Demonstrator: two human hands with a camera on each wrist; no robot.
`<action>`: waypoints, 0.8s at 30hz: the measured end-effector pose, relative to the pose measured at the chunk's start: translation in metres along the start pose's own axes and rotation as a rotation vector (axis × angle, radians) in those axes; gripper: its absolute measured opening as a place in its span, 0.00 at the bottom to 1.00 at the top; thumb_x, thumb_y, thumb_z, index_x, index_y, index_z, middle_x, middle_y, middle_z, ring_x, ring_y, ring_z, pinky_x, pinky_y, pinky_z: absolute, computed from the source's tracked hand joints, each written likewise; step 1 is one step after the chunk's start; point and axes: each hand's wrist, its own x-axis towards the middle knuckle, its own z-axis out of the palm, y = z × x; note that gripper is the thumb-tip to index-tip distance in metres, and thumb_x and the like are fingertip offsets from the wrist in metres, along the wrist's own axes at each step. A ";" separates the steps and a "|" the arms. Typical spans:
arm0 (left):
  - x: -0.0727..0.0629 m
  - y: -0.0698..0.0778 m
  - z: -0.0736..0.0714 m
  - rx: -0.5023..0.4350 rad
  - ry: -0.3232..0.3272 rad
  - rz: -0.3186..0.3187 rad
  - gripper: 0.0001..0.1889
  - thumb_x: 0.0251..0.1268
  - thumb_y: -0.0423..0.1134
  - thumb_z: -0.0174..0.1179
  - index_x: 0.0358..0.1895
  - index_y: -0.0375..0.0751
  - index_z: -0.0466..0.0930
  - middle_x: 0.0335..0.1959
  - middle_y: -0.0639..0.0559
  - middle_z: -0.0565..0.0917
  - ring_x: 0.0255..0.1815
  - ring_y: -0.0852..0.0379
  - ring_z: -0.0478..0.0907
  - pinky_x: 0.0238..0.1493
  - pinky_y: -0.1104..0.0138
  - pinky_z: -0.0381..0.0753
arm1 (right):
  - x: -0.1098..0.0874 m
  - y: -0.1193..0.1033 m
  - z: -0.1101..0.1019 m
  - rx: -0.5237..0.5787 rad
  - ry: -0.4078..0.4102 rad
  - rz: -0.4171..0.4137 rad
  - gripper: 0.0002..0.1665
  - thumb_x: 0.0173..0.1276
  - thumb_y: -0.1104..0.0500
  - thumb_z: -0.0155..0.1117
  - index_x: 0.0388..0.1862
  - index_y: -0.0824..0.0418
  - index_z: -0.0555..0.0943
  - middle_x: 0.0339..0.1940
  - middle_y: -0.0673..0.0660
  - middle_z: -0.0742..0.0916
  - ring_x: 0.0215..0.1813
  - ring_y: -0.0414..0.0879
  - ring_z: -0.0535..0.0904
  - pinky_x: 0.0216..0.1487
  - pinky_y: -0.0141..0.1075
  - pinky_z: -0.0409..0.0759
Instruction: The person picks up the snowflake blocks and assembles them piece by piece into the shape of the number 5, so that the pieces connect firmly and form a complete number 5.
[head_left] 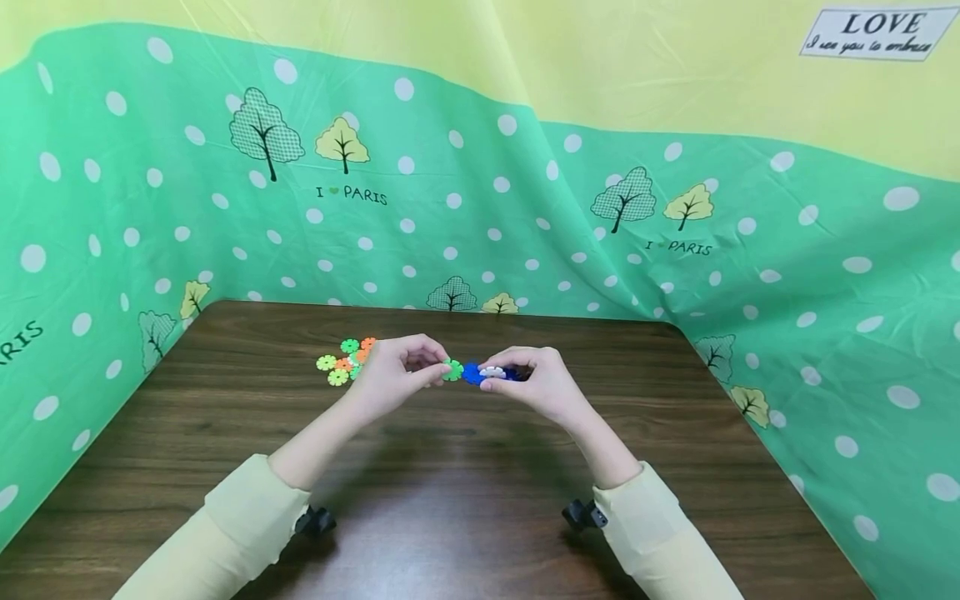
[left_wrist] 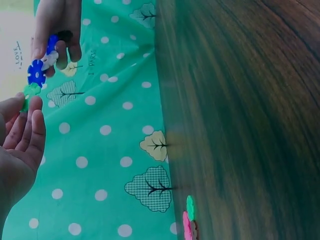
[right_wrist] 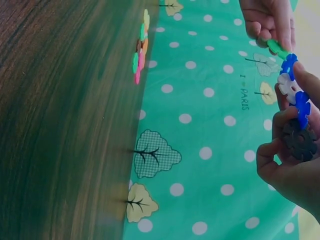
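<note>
A short chain of flower-shaped interlocking discs is held up between both hands over the table. My left hand [head_left: 393, 375] pinches the green disc [head_left: 453, 370] at one end between thumb and fingers. That disc joins a blue disc [left_wrist: 36, 73], followed by a white disc [right_wrist: 286, 87], a second blue disc [right_wrist: 302, 109] and a black disc [right_wrist: 300, 140]. My right hand [head_left: 543, 383] grips the chain around the white disc, its thumb and fingers covering part of it in the head view. The black end lies close to the right palm.
Several loose flower discs, among them a yellow-green disc [head_left: 338, 377] and an orange disc [head_left: 367, 343], lie left of centre, partly behind the left hand. The dark wooden table [head_left: 465, 517] ends at a green polka-dot curtain [head_left: 360, 275]. Both sleeves have black devices beside them.
</note>
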 end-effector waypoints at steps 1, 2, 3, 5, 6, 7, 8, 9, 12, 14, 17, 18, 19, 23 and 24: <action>0.000 0.000 0.001 0.008 0.001 0.002 0.05 0.56 0.37 0.68 0.34 0.42 0.82 0.26 0.51 0.85 0.25 0.58 0.82 0.29 0.66 0.83 | 0.000 -0.001 0.000 -0.006 -0.003 0.003 0.09 0.55 0.62 0.73 0.36 0.63 0.86 0.33 0.56 0.88 0.32 0.42 0.79 0.31 0.33 0.78; -0.001 0.000 0.001 0.011 0.002 0.005 0.06 0.55 0.37 0.68 0.34 0.42 0.82 0.26 0.51 0.85 0.26 0.57 0.82 0.29 0.66 0.83 | 0.000 -0.002 0.000 -0.011 -0.005 0.003 0.09 0.55 0.62 0.73 0.36 0.63 0.86 0.33 0.56 0.88 0.32 0.42 0.78 0.31 0.33 0.78; -0.001 -0.001 0.002 0.011 0.003 0.009 0.05 0.55 0.36 0.68 0.34 0.43 0.82 0.26 0.50 0.85 0.26 0.55 0.83 0.29 0.67 0.83 | 0.000 -0.003 0.000 -0.018 -0.007 0.003 0.09 0.55 0.62 0.73 0.36 0.63 0.86 0.33 0.55 0.88 0.31 0.42 0.78 0.30 0.33 0.78; -0.001 0.000 0.002 0.016 0.009 0.021 0.05 0.55 0.36 0.68 0.34 0.42 0.82 0.25 0.49 0.85 0.26 0.50 0.83 0.29 0.67 0.83 | -0.001 -0.005 0.001 -0.029 -0.012 0.004 0.09 0.55 0.62 0.73 0.35 0.64 0.86 0.32 0.55 0.87 0.30 0.42 0.77 0.29 0.32 0.77; -0.002 0.001 0.002 0.021 0.014 0.029 0.05 0.55 0.36 0.68 0.34 0.42 0.82 0.25 0.49 0.85 0.26 0.48 0.83 0.28 0.67 0.83 | -0.001 -0.005 0.001 -0.035 -0.013 0.004 0.09 0.55 0.62 0.73 0.35 0.64 0.86 0.32 0.55 0.87 0.30 0.42 0.77 0.28 0.32 0.76; -0.002 0.001 0.003 0.026 0.019 0.032 0.05 0.55 0.36 0.68 0.33 0.42 0.82 0.25 0.49 0.85 0.26 0.47 0.83 0.28 0.67 0.83 | -0.001 -0.006 0.001 -0.040 -0.014 0.006 0.09 0.55 0.62 0.73 0.35 0.64 0.86 0.32 0.54 0.87 0.29 0.42 0.77 0.28 0.32 0.76; -0.002 0.001 0.003 0.029 0.024 0.037 0.05 0.55 0.35 0.68 0.33 0.42 0.82 0.24 0.49 0.85 0.26 0.46 0.83 0.28 0.68 0.83 | -0.001 -0.007 0.002 -0.044 -0.014 0.005 0.09 0.55 0.62 0.73 0.35 0.64 0.86 0.32 0.55 0.87 0.29 0.42 0.77 0.28 0.32 0.75; -0.002 0.002 0.003 0.034 0.030 0.039 0.05 0.55 0.35 0.68 0.33 0.41 0.83 0.24 0.49 0.85 0.25 0.46 0.83 0.28 0.68 0.83 | -0.001 -0.008 0.002 -0.045 -0.014 0.003 0.09 0.55 0.62 0.73 0.35 0.64 0.86 0.32 0.55 0.87 0.29 0.42 0.76 0.27 0.31 0.75; -0.002 0.002 0.004 0.044 0.041 0.041 0.04 0.55 0.35 0.68 0.32 0.40 0.83 0.23 0.49 0.85 0.25 0.48 0.82 0.28 0.68 0.83 | 0.000 -0.008 0.003 -0.048 -0.007 -0.007 0.08 0.55 0.63 0.73 0.34 0.65 0.86 0.32 0.56 0.87 0.30 0.42 0.77 0.28 0.31 0.75; -0.003 0.002 0.005 0.046 0.046 0.042 0.05 0.54 0.36 0.68 0.32 0.40 0.83 0.23 0.49 0.85 0.24 0.50 0.82 0.28 0.69 0.82 | -0.001 -0.008 0.004 -0.049 -0.002 -0.018 0.08 0.54 0.63 0.73 0.34 0.65 0.86 0.32 0.56 0.87 0.31 0.42 0.77 0.29 0.31 0.75; -0.003 0.000 0.006 0.058 0.047 0.061 0.05 0.54 0.36 0.68 0.31 0.40 0.83 0.23 0.49 0.85 0.24 0.50 0.82 0.27 0.69 0.82 | -0.001 -0.007 0.005 -0.064 0.000 -0.033 0.08 0.54 0.63 0.73 0.33 0.65 0.86 0.32 0.56 0.87 0.32 0.42 0.78 0.30 0.31 0.76; -0.004 0.000 0.007 0.065 0.048 0.070 0.05 0.54 0.37 0.68 0.31 0.40 0.84 0.23 0.50 0.85 0.23 0.49 0.82 0.26 0.69 0.81 | -0.001 -0.007 0.006 -0.069 0.000 -0.036 0.08 0.54 0.63 0.73 0.33 0.65 0.86 0.32 0.56 0.87 0.32 0.42 0.78 0.30 0.31 0.76; -0.004 -0.001 0.008 0.073 0.051 0.079 0.05 0.54 0.37 0.68 0.31 0.40 0.84 0.23 0.50 0.85 0.23 0.50 0.82 0.26 0.70 0.81 | -0.002 -0.007 0.007 -0.074 0.000 -0.038 0.08 0.54 0.63 0.73 0.33 0.65 0.86 0.32 0.56 0.87 0.32 0.41 0.78 0.30 0.31 0.76; -0.005 -0.004 0.010 0.093 0.063 0.103 0.05 0.52 0.37 0.69 0.31 0.41 0.84 0.22 0.53 0.85 0.22 0.54 0.82 0.26 0.70 0.81 | -0.003 -0.005 0.009 -0.078 -0.005 -0.026 0.08 0.55 0.63 0.73 0.34 0.65 0.86 0.32 0.56 0.87 0.32 0.41 0.77 0.30 0.31 0.75; -0.005 -0.004 0.011 0.092 0.066 0.105 0.05 0.52 0.36 0.69 0.31 0.41 0.84 0.23 0.53 0.85 0.22 0.55 0.82 0.26 0.71 0.81 | -0.004 -0.004 0.009 -0.077 -0.005 -0.019 0.08 0.55 0.63 0.73 0.34 0.65 0.86 0.32 0.56 0.87 0.32 0.41 0.77 0.30 0.31 0.75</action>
